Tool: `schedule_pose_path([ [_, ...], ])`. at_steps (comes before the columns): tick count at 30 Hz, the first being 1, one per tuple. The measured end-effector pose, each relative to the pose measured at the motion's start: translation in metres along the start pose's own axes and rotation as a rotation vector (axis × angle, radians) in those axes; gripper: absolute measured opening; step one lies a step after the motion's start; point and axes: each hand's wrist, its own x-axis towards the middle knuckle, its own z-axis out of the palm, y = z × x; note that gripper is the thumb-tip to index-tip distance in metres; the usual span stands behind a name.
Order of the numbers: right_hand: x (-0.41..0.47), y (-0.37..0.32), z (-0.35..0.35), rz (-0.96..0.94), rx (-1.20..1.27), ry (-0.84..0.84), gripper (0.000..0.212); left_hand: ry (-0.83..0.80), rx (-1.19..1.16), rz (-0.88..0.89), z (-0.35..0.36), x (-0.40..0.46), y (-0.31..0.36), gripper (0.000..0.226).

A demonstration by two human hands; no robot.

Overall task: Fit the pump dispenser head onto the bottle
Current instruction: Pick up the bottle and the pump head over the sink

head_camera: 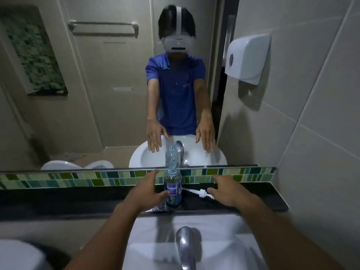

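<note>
A person stood at a white sink (155, 230), seen from a camera worn on the head, with both bare arms stretched forward over the basin toward a dark ledge (58, 197) at the back. A clear plastic bottle (173, 189) with a purple label stood upright on that ledge at about 12 o'clock from the chrome tap (185, 244), close against the strip of green and blue mosaic tile (78, 179).

The left hand (145, 191) was at the bottle's 9 o'clock, fingers spread and extended, thumb touching or almost touching the label (the exact contact was hard to tell); it did not close around the bottle.

The white pump dispenser head (200, 193) lay on its side on the ledge at the bottle's 3 o'clock, its thin dip tube pointing back toward the bottle. The right hand (226, 191) hovered just beside it at its 3 o'clock, fingers loosely spread and slightly curled, holding nothing; one fingertip was very near the pump's nozzle end.

A mirror (97, 114) above the tile reflected the person, in a blue shirt. A white paper dispenser (247, 57) hung on the wall at 2 o'clock.
</note>
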Motion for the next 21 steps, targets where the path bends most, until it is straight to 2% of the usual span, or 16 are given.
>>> schedule_pose_path([
  [3, 0.029, 0.006, 0.024, 0.080, -0.042, 0.065, 0.031, 0.037, -0.125, -0.041, 0.023, 0.016, -0.019, 0.099],
  [8, 0.060, 0.015, 0.067, 0.100, 0.093, 0.105, 0.045, 0.070, -0.335, -0.057, 0.057, 0.042, -0.037, 0.091],
  [10, 0.069, 0.018, 0.080, 0.090, 0.094, 0.116, 0.030, 0.061, -0.385, -0.086, 0.070, 0.052, -0.041, 0.083],
  [12, 0.070, 0.019, 0.090, 0.085, 0.081, 0.169, 0.015, 0.067, -0.382, -0.083, 0.079, 0.055, -0.042, 0.072],
  [14, 0.068, 0.020, 0.096, 0.066, 0.122, 0.224, 0.010, 0.074, -0.367, -0.070, 0.081, 0.054, -0.040, 0.065],
  [18, 0.045, 0.020, 0.083, 0.118, 0.352, 0.274, 0.012, 0.106, -0.310, -0.040, 0.072, 0.037, -0.039, 0.065],
  [21, 0.014, 0.019, 0.063, 0.174, 0.556, 0.377, 0.015, 0.130, -0.246, -0.047, 0.062, 0.013, -0.040, 0.069],
])
